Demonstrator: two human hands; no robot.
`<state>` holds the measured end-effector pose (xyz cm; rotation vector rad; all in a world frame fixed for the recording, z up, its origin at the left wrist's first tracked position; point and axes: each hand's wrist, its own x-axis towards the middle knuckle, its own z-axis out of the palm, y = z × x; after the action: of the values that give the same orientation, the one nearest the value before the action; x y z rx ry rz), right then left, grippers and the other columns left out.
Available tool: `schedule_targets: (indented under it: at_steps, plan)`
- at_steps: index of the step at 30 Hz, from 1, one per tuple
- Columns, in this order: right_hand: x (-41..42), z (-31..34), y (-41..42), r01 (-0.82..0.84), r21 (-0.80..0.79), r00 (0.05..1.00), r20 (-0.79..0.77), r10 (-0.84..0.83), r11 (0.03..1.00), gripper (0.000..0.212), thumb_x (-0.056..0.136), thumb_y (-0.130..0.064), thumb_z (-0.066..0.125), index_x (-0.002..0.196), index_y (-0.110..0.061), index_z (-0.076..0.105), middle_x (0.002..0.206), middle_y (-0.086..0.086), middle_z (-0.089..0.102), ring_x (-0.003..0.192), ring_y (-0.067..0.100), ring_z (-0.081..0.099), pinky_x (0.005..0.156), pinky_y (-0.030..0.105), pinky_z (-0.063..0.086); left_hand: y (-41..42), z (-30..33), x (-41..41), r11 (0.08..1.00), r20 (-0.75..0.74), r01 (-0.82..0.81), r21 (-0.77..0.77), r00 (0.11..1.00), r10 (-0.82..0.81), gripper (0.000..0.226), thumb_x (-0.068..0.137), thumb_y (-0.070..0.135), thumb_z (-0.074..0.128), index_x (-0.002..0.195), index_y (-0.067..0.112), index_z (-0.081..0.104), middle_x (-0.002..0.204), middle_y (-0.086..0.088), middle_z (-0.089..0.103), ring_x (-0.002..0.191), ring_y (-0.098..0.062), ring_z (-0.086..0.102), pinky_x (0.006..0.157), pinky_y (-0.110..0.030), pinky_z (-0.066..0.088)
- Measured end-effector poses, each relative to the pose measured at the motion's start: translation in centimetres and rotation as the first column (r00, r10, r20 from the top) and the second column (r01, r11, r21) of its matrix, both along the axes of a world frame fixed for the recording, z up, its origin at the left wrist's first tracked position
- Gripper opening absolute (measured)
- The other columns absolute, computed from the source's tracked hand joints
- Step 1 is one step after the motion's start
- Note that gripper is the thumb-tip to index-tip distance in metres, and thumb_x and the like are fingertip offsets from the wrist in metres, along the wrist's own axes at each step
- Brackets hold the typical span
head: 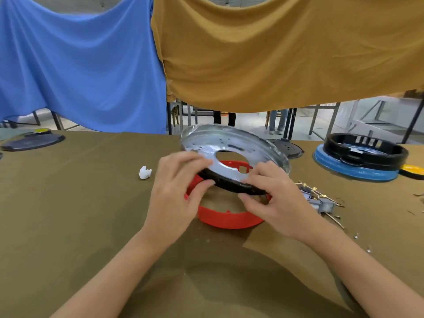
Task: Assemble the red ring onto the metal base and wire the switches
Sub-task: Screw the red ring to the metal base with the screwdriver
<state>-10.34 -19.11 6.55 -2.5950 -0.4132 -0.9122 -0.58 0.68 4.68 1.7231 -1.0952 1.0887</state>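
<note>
Head: both hands, L (174, 193) & R (275, 198), grip tilted metal base (241, 143) over red ring (227, 219).

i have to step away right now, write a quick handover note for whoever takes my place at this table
Left hand: grips the near-left edge of the metal base.
Right hand: grips its near-right edge.
The metal base is held tilted, near edge low, above the red ring, which lies on the table.
The switches with their wires lie loose on the table just right of the right hand.
Done: both parts brought together, the base over the ring.
Left: seat the red ring and metal base together, then wire the switches.
</note>
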Motion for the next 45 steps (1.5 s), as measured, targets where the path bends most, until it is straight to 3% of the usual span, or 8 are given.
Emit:
schedule_targets:
  at_steps: [3, 6, 9, 12, 16, 24, 31, 45]
  plan:
    - [0.1, -0.5, -0.6, -0.013, 0.115, 0.997, -0.073, 0.022, 0.993, 0.006, 0.091, -0.017, 0.069, 0.094, -0.015, 0.073, 0.085, -0.008, 0.051, 0.089, 0.011, 0.045, 0.08, 0.03, 0.036, 0.3, -1.0, 1.1, 0.983, -0.428, -0.136, -0.125, 0.901, 0.07, 0.037, 0.092, 0.011, 0.062, 0.126, 0.019, 0.05, 0.123, 0.004, 0.042, 0.119, -0.018, 0.047, 0.105, -0.033, 0.039]
    - [0.0, -0.6, -0.6, -0.044, 0.151, 0.989, -0.136, 0.065, 0.988, 0.008, 0.092, -0.02, 0.068, 0.087, -0.026, 0.07, 0.086, -0.008, 0.052, 0.092, 0.01, 0.046, 0.082, 0.022, 0.032, 0.5, -2.0, 2.5, 0.982, -0.846, -0.167, 0.088, 0.508, 0.162, 0.045, 0.097, 0.021, 0.056, 0.139, 0.012, 0.042, 0.139, -0.006, 0.035, 0.129, -0.023, 0.043, 0.11, -0.033, 0.033]
    - [0.2, -0.7, -0.5, -0.046, 0.142, 0.977, -0.199, 0.074, 0.989, 0.024, 0.093, -0.02, 0.068, 0.085, -0.042, 0.063, 0.087, -0.013, 0.05, 0.095, 0.005, 0.045, 0.084, 0.018, 0.028, -0.2, -2.8, 2.8, 0.992, -0.945, -0.015, 0.123, 0.305, 0.122, 0.029, 0.103, 0.028, 0.047, 0.129, 0.016, 0.052, 0.117, -0.004, 0.067, 0.102, -0.015, 0.058, 0.086, -0.026, 0.041]
    - [0.7, -0.9, -0.7, 0.018, 0.1, 0.976, -0.217, 0.004, 0.995, 0.007, 0.093, -0.017, 0.067, 0.096, -0.022, 0.071, 0.087, -0.018, 0.048, 0.095, -0.004, 0.041, 0.085, 0.021, 0.024, -0.7, -2.9, 2.8, 1.0, -0.964, 0.018, -0.006, 0.265, -0.01, 0.015, 0.105, 0.018, 0.043, 0.117, 0.012, 0.051, 0.06, 0.005, 0.072, 0.061, -0.012, 0.06, 0.055, -0.023, 0.049]
    - [0.8, -1.5, -0.7, 0.027, 0.001, 0.962, -0.271, -0.025, 1.0, 0.009, 0.096, -0.018, 0.063, 0.095, -0.022, 0.071, 0.086, -0.017, 0.046, 0.097, -0.001, 0.039, 0.091, 0.026, 0.024, -0.8, -2.4, 2.5, 0.989, -0.975, 0.038, -0.143, 0.166, -0.148, 0.015, 0.106, 0.013, 0.042, 0.12, 0.007, 0.046, 0.052, 0.001, 0.068, 0.044, -0.01, 0.062, 0.044, -0.022, 0.051]
    - [0.6, -1.5, 0.0, 0.011, 0.014, 0.957, -0.291, -0.007, 1.0, 0.034, 0.095, -0.017, 0.064, 0.079, -0.045, 0.053, 0.083, -0.017, 0.045, 0.094, -0.002, 0.038, 0.093, 0.028, 0.024, -0.6, -2.2, 2.5, 0.965, -0.962, 0.032, -0.262, 0.078, -0.263, 0.021, 0.102, 0.006, 0.044, 0.122, 0.005, 0.051, 0.056, -0.003, 0.071, 0.05, -0.014, 0.069, 0.048, -0.022, 0.054]
    - [0.5, -1.7, 0.3, 0.036, -0.006, 0.955, -0.296, -0.036, 0.999, 0.026, 0.096, -0.02, 0.063, 0.079, -0.036, 0.052, 0.082, -0.015, 0.042, 0.094, 0.0, 0.037, 0.094, 0.029, 0.023, -0.4, -2.1, 2.6, 0.962, -0.961, 0.031, -0.271, 0.048, -0.272, 0.028, 0.099, -0.003, 0.043, 0.126, 0.001, 0.051, 0.08, -0.015, 0.071, 0.055, -0.017, 0.071, 0.051, -0.023, 0.056]
    - [0.7, -1.9, 0.2, 0.07, -0.058, 0.966, -0.244, -0.082, 0.996, 0.008, 0.096, -0.022, 0.063, 0.093, -0.018, 0.069, 0.086, -0.017, 0.044, 0.091, 0.009, 0.037, 0.092, 0.03, 0.026, -0.2, -2.0, 2.6, 0.964, -0.963, 0.028, -0.265, 0.037, -0.265, 0.029, 0.099, -0.003, 0.044, 0.127, 0.0, 0.05, 0.079, -0.014, 0.072, 0.057, -0.015, 0.072, 0.053, -0.023, 0.057]
